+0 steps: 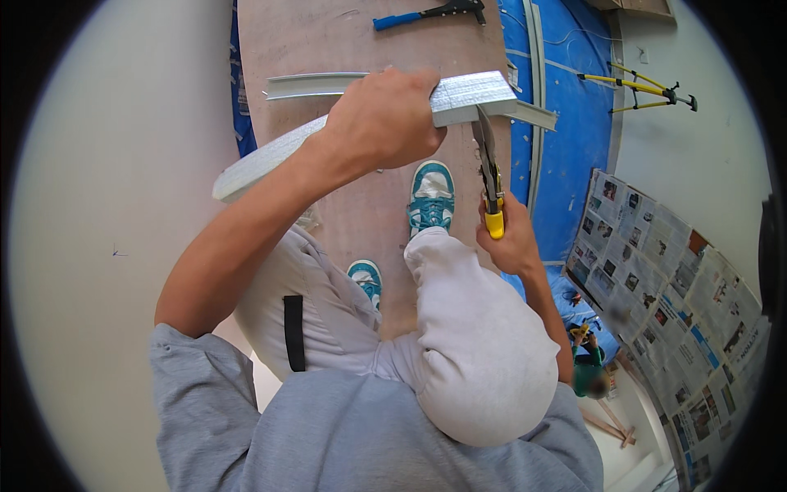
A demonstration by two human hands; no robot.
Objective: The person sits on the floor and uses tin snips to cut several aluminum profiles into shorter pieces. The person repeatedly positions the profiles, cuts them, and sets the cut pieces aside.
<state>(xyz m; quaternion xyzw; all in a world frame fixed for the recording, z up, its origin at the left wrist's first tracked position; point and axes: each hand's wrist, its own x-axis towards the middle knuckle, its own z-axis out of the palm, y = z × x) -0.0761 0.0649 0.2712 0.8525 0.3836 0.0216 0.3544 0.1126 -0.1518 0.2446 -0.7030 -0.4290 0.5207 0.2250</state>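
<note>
My left hand (385,119) is wrapped around a silvery metal stud (471,92), a folded channel that runs from lower left to upper right across my front. In my right hand (515,238) are tin snips (489,176) with yellow handles. Their dark blades point up and meet the underside of the stud near its right end. Whether the blades are parted around the metal cannot be made out. Behind the stud, a second metal channel (316,85) lies across the board, partly covered by my left hand and the stud.
A hand riveter (426,14) with a blue grip lies on the brown board (352,49) under my feet. Blue sheeting (574,123) with long metal strips is to the right. Beyond are a yellow tripod (639,86), a newspaper-covered panel (656,271) and another person (590,369).
</note>
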